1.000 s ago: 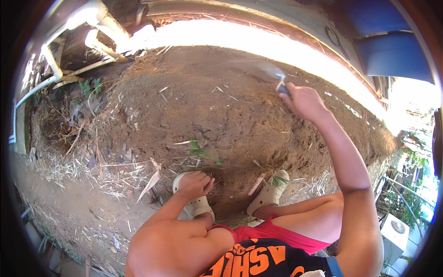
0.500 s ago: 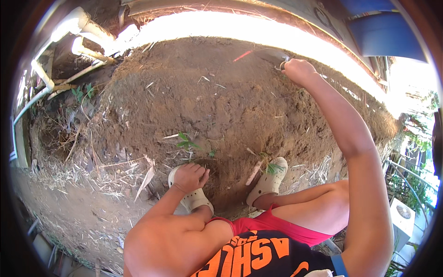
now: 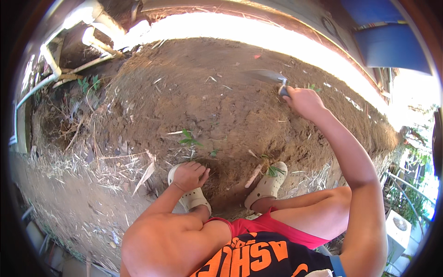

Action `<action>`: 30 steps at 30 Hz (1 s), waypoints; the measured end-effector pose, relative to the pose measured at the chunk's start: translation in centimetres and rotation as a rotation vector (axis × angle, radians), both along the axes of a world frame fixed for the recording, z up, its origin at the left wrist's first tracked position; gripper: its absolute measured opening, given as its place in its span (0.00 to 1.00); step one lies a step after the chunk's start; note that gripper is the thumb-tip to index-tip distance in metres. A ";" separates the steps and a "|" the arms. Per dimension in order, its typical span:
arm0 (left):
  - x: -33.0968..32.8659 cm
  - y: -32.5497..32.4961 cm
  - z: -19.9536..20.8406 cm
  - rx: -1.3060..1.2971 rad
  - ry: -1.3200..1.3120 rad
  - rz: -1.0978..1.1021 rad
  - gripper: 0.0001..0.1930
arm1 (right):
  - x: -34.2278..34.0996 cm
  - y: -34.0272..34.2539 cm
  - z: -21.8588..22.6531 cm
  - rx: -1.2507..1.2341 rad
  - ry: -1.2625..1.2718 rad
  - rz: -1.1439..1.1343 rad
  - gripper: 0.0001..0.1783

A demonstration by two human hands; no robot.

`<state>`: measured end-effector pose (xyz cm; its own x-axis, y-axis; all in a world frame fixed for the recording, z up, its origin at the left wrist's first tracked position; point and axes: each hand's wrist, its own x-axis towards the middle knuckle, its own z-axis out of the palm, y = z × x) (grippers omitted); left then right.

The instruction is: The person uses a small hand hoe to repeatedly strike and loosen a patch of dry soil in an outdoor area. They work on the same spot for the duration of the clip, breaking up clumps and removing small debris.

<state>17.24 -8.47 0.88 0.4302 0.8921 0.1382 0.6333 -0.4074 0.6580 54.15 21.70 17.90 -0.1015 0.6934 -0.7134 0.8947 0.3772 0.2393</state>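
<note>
My right hand (image 3: 303, 102) is wrapped around the dark handle (image 3: 284, 91) of a trowel. The trowel's grey metal blade (image 3: 265, 75), slightly smeared by motion, points left, low over the brown soil mound (image 3: 198, 101). Above my left cream clog (image 3: 194, 198), my left hand (image 3: 188, 177) hangs with its fingers loosely curled in and nothing visible in them. Whether it touches the clog I cannot tell. A small green plant (image 3: 188, 138) grows from the soil just beyond that hand.
Another leafy sprig (image 3: 275, 171) lies by my right clog (image 3: 267, 188). Pale pipes (image 3: 50, 69) stand at the far left. Dry leaves and straw (image 3: 115, 164) litter the ground at left. A blue container (image 3: 392, 48) is at the far right, beyond a sunlit strip.
My right hand and the trowel have come slightly nearer, and the blade now shows more fully, pointing left. My left hand has stayed at the clog.
</note>
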 end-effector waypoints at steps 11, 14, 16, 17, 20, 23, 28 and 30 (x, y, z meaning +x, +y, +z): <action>-0.4 0.0 -0.2 -0.017 -0.022 0.001 0.15 | -2.2 5.3 2.1 0.064 -0.009 0.014 0.25; 0.6 0.6 -0.5 -0.002 -0.040 -0.012 0.16 | -2.8 6.1 -2.7 0.205 -0.036 0.199 0.26; 0.7 0.6 -0.4 0.011 -0.049 0.001 0.16 | -5.3 5.0 -5.1 0.231 -0.062 0.223 0.28; 0.3 0.3 -0.3 0.010 -0.045 0.012 0.16 | -7.9 3.2 -5.1 0.195 -0.075 0.177 0.29; 0.0 0.6 -0.2 -0.030 0.007 -0.029 0.16 | -10.1 -0.1 -6.8 0.228 -0.042 0.046 0.32; 0.4 0.8 -0.2 -0.007 -0.041 -0.032 0.15 | -9.3 0.7 -7.3 0.178 0.064 -0.172 0.28; 0.2 0.4 -0.4 0.018 -0.017 -0.028 0.15 | -5.4 4.1 -6.3 0.036 0.355 -0.484 0.27; 0.2 0.3 -0.3 0.013 -0.027 -0.024 0.16 | -5.1 4.3 -5.7 -0.013 0.400 -0.551 0.27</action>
